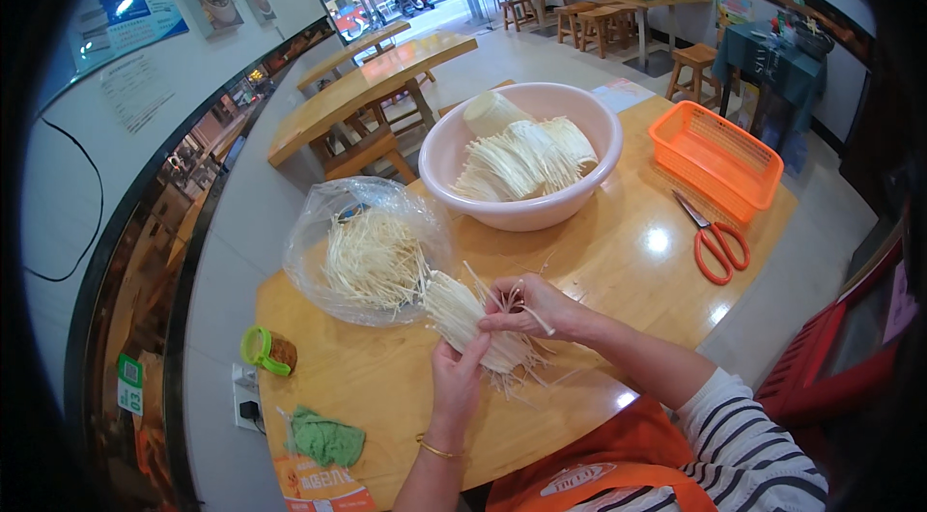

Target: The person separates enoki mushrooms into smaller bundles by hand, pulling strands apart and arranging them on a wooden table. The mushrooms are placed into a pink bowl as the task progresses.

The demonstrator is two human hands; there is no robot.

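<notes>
A bunch of enoki mushrooms (455, 305) lies fanned out over the near middle of the wooden table. My left hand (461, 374) holds its near side between thumb and fingers. A few loose stems are pinched in my right hand (525, 305), just above the bunch. Left of the hands, an open clear plastic bag (304, 251) contains a pile of separated enoki strands (373, 258). Beyond them stands a pink plastic basin (521, 216) with several thick enoki bundles (521, 157) inside.
On the right of the table (615, 251) are an orange plastic basket (724, 164) and red-handled scissors (713, 244), blades partly open. At the left edge sit a green-lidded jar (269, 350) and a crumpled green cloth (326, 437). Stray stems lie near the hands.
</notes>
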